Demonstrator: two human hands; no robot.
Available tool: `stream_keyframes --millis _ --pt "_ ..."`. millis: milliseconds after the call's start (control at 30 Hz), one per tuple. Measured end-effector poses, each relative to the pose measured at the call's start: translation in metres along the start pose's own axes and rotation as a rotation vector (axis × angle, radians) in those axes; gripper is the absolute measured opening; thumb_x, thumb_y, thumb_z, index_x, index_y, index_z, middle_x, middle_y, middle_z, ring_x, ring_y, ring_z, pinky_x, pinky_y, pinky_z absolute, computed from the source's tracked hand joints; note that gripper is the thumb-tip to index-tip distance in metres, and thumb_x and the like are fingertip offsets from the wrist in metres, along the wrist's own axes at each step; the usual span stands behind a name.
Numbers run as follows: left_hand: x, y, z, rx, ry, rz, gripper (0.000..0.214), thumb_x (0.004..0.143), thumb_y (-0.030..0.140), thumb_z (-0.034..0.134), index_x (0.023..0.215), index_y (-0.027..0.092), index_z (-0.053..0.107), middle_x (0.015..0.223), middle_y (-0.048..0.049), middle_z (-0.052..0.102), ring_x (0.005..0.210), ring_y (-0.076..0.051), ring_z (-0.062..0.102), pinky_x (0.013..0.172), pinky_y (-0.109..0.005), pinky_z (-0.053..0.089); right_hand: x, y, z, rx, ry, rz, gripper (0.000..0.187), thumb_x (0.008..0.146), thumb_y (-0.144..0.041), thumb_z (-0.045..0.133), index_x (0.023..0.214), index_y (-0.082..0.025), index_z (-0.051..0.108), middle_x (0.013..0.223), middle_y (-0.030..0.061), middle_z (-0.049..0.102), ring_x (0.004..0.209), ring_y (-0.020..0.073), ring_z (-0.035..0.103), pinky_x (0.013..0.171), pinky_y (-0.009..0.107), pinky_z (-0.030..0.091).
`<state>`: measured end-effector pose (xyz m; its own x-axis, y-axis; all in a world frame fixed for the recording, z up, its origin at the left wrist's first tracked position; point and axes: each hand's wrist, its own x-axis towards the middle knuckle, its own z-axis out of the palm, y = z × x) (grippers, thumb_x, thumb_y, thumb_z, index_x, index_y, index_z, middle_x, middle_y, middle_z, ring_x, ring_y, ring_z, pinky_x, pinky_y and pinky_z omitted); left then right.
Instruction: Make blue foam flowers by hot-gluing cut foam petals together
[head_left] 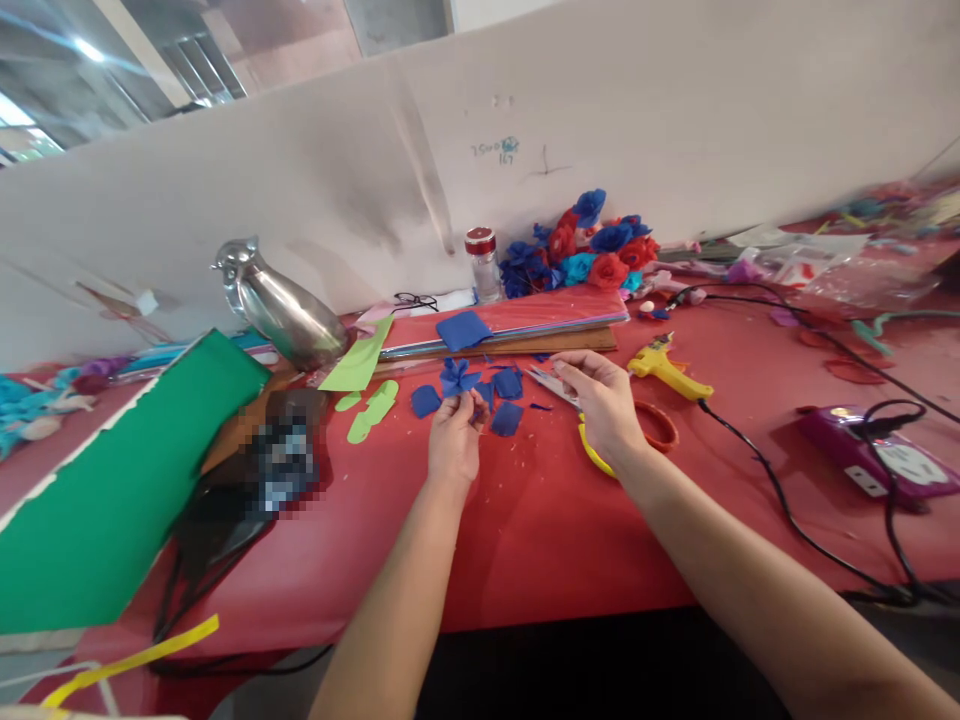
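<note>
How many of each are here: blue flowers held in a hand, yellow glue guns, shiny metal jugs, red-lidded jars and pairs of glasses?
Blue flower in the left hand: 1
Yellow glue gun: 1
Metal jug: 1
Red-lidded jar: 1
Pair of glasses: 1
Total: 5

The paper flower (454,378) is blue, the oval cutouts (381,403) light green, the tabletop (525,545) red.

Wall (675,110), handwritten digits (506,159) — seemingly "167", rest blurred
</note>
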<state>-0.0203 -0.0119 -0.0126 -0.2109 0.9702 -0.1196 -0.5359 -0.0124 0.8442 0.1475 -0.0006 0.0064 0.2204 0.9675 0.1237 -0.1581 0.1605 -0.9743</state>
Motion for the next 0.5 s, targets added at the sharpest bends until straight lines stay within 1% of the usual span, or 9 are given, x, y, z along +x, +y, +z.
stream_keyframes --millis 67,133,200,267,300,333,400,433,500 --pt "-0.001 -0.002 0.002 0.068 0.039 0.039 0.024 0.066 0.030 0.077 0.067 0.016 0.057 0.064 0.0043 0.056 0.059 -0.006 0.051 0.062 -0.021 0.041 -0.002 0.005 0.003 -0.194 -0.139 -0.047 0.013 0.075 -0.031 0.061 0.079 -0.021 0.068 0.077 0.0030 0.069 0.069 0.0159 0.058 0.070 0.031 0.044" --pt "-0.002 -0.003 0.003 0.153 0.082 0.109 0.023 0.068 0.032 0.074 0.067 0.016 0.058 0.061 0.0049 0.053 0.054 -0.005 0.045 0.056 -0.020 0.036 -0.007 0.012 0.007 -0.493 -0.332 -0.137 0.012 0.076 -0.026 0.059 0.079 -0.021 0.070 0.081 0.0048 0.071 0.076 0.0188 0.061 0.076 0.033 0.045" --pt "-0.002 -0.003 0.002 0.236 0.116 0.181 0.022 0.070 0.033 0.071 0.066 0.016 0.057 0.060 0.0051 0.051 0.053 -0.005 0.041 0.055 -0.020 0.033 -0.014 0.019 0.011 -0.821 -0.487 -0.265 0.014 0.075 -0.023 0.061 0.083 -0.020 0.072 0.088 0.0085 0.071 0.086 0.0233 0.061 0.084 0.036 0.044" --pt "-0.002 -0.002 0.002 0.291 0.126 0.221 0.020 0.070 0.033 0.070 0.067 0.017 0.057 0.061 0.0052 0.051 0.055 -0.006 0.042 0.057 -0.021 0.034 -0.019 0.025 0.014 -1.062 -0.558 -0.373 0.017 0.076 -0.019 0.060 0.087 -0.017 0.072 0.094 0.0124 0.070 0.095 0.0270 0.058 0.089 0.039 0.042" --pt "-0.002 -0.002 0.001 0.308 0.125 0.227 0.020 0.069 0.032 0.070 0.068 0.017 0.057 0.062 0.0052 0.052 0.056 -0.006 0.043 0.059 -0.021 0.035 -0.020 0.027 0.014 -1.125 -0.567 -0.398 0.018 0.077 -0.017 0.058 0.087 -0.016 0.072 0.095 0.0135 0.070 0.096 0.0277 0.058 0.090 0.039 0.041" --pt "-0.002 -0.002 0.001 0.320 0.123 0.226 0.019 0.068 0.031 0.070 0.069 0.017 0.058 0.063 0.0053 0.052 0.058 -0.007 0.043 0.060 -0.021 0.035 -0.020 0.029 0.014 -1.146 -0.559 -0.402 0.019 0.078 -0.015 0.055 0.086 -0.016 0.072 0.095 0.0139 0.070 0.096 0.0275 0.057 0.090 0.039 0.041" --pt "-0.002 -0.002 0.001 0.334 0.124 0.215 0.020 0.064 0.030 0.073 0.069 0.017 0.058 0.063 0.0056 0.052 0.058 -0.007 0.044 0.061 -0.021 0.036 -0.018 0.029 0.014 -1.059 -0.508 -0.362 0.021 0.079 -0.013 0.051 0.083 -0.017 0.070 0.092 0.0124 0.070 0.093 0.0254 0.058 0.088 0.037 0.042" --pt "-0.002 -0.002 0.001 0.336 0.127 0.206 0.021 0.062 0.030 0.074 0.069 0.017 0.059 0.062 0.0056 0.053 0.058 -0.007 0.044 0.061 -0.022 0.036 -0.016 0.028 0.013 -0.956 -0.469 -0.308 0.019 0.078 -0.014 0.051 0.081 -0.018 0.069 0.089 0.0106 0.070 0.089 0.0236 0.059 0.085 0.036 0.043" --pt "-0.003 -0.002 0.003 0.328 0.116 0.167 0.024 0.059 0.031 0.076 0.069 0.017 0.061 0.061 0.0051 0.055 0.057 -0.007 0.044 0.059 -0.022 0.034 -0.012 0.025 0.013 -0.661 -0.408 -0.122 0.013 0.078 -0.021 0.053 0.077 -0.020 0.067 0.080 0.0057 0.069 0.078 0.0194 0.059 0.075 0.032 0.044"
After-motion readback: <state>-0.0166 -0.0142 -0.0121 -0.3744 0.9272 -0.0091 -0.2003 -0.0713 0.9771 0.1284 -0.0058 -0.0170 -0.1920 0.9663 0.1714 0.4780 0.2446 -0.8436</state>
